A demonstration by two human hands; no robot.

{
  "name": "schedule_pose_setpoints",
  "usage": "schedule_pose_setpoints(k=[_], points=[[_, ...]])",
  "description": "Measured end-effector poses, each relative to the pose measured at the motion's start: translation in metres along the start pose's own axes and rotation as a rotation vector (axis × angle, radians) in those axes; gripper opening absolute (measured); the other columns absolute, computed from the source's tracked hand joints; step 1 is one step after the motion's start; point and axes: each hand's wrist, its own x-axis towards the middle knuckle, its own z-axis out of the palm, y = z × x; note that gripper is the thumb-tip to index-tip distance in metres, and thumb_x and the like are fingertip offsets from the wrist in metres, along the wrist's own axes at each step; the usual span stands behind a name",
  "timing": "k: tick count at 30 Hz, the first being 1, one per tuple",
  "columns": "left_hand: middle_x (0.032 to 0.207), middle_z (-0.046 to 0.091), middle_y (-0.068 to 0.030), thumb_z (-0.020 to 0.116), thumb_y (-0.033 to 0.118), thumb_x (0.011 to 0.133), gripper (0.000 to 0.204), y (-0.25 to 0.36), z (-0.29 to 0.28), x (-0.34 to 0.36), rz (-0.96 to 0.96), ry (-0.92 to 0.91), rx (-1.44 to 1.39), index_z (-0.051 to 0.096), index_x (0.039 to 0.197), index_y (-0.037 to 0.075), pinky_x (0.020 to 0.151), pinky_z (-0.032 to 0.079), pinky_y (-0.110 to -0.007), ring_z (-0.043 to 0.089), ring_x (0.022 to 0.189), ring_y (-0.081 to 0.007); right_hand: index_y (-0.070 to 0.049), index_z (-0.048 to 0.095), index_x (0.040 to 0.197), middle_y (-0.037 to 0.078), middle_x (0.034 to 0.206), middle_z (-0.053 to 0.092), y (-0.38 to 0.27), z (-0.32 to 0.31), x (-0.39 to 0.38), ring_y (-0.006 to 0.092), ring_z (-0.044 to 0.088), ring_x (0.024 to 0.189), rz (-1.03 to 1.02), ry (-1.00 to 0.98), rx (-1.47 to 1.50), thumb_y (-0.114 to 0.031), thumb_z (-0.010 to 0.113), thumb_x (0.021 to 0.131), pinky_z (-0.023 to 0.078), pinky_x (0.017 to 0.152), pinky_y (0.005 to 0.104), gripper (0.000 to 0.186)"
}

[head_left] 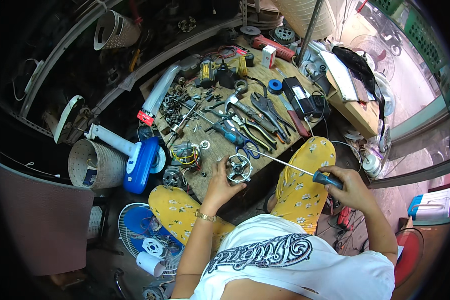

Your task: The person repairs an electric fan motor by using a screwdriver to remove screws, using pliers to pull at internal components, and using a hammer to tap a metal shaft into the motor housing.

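Observation:
At the near edge of the workbench (217,172), my left hand (218,184) grips a round, spoked metal motor cover (239,168). The cover stands with its open side toward me. My right hand (351,187), over my right thigh, is closed around the blue-grey handle of a long screwdriver (295,166). Its shaft slants left above the bench edge, and the tip is near the dark-handled scissors (248,149), just beyond the cover. Whether the tip touches anything I cannot tell. Left of the cover sits a small motor (186,150) with yellow wires; a small ring bearing (205,144) lies beside it.
Pliers (255,131), a hammer (245,107), locking pliers (267,110) and loose screws (177,105) crowd the bench. Behind are a yellow-black drill (207,73) and a red grinder (274,48). A blue-white fan body (140,162) stands left; a basket of parts (127,227) sits below.

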Motion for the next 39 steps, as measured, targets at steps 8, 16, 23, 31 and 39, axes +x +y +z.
schedule_pose_setpoints(k=[8, 16, 23, 31, 39], points=[[0.129, 0.044, -0.0218, 0.089, 0.026, 0.06, 0.102, 0.019, 0.005, -0.002, 0.063, 0.092, 0.111, 0.031, 0.14, -0.002, 0.099, 0.046, -0.041, 0.05, 0.118, -0.0389, -0.01, 0.065, 0.119, 0.014, 0.094, 0.07, -0.007, 0.012, -0.018, 0.0302, 0.068, 0.083, -0.105, -0.008, -0.176, -0.016, 0.066, 0.074, 0.054, 0.073, 0.0388, 0.045], [0.122, 0.054, -0.0157, 0.07, 0.016, 0.076, 0.057, -0.015, 0.008, 0.017, 0.028, 0.046, -0.202, 0.053, 0.129, 0.008, 0.089, 0.047, -0.036, 0.056, 0.109, -0.0303, -0.014, 0.069, 0.116, 0.013, 0.094, 0.069, -0.019, 0.006, -0.021, 0.0292, 0.067, 0.082, -0.11, 0.044, -0.202, -0.015, 0.067, 0.074, 0.054, 0.069, 0.039, 0.042], [0.097, 0.069, -0.0149, 0.069, 0.014, 0.077, 0.046, -0.02, 0.015, 0.037, -0.005, 0.003, -0.069, 0.06, 0.12, 0.004, 0.072, 0.05, -0.036, 0.064, 0.078, -0.026, -0.009, 0.069, 0.115, 0.014, 0.101, 0.07, -0.013, 0.006, -0.02, 0.0303, 0.067, 0.083, -0.099, 0.099, -0.156, -0.012, 0.068, 0.071, 0.053, 0.073, 0.0362, 0.044], [0.112, 0.062, -0.0148, 0.075, 0.02, 0.077, 0.054, -0.029, 0.014, 0.039, -0.108, -0.126, -0.178, 0.055, 0.123, 0.001, 0.08, 0.049, -0.036, 0.063, 0.091, -0.025, -0.012, 0.068, 0.118, 0.014, 0.095, 0.069, -0.007, 0.006, -0.02, 0.0288, 0.067, 0.082, -0.125, 0.088, -0.17, -0.014, 0.068, 0.072, 0.054, 0.071, 0.0384, 0.045], [0.119, 0.054, -0.0151, 0.089, 0.023, 0.063, 0.082, -0.004, 0.012, 0.022, 0.105, -0.014, -0.152, 0.047, 0.131, 0.004, 0.093, 0.048, -0.038, 0.06, 0.104, -0.0295, -0.013, 0.068, 0.118, 0.013, 0.089, 0.068, -0.015, 0.015, -0.019, 0.029, 0.067, 0.074, -0.096, -0.02, -0.178, -0.014, 0.067, 0.072, 0.054, 0.066, 0.0378, 0.045]])
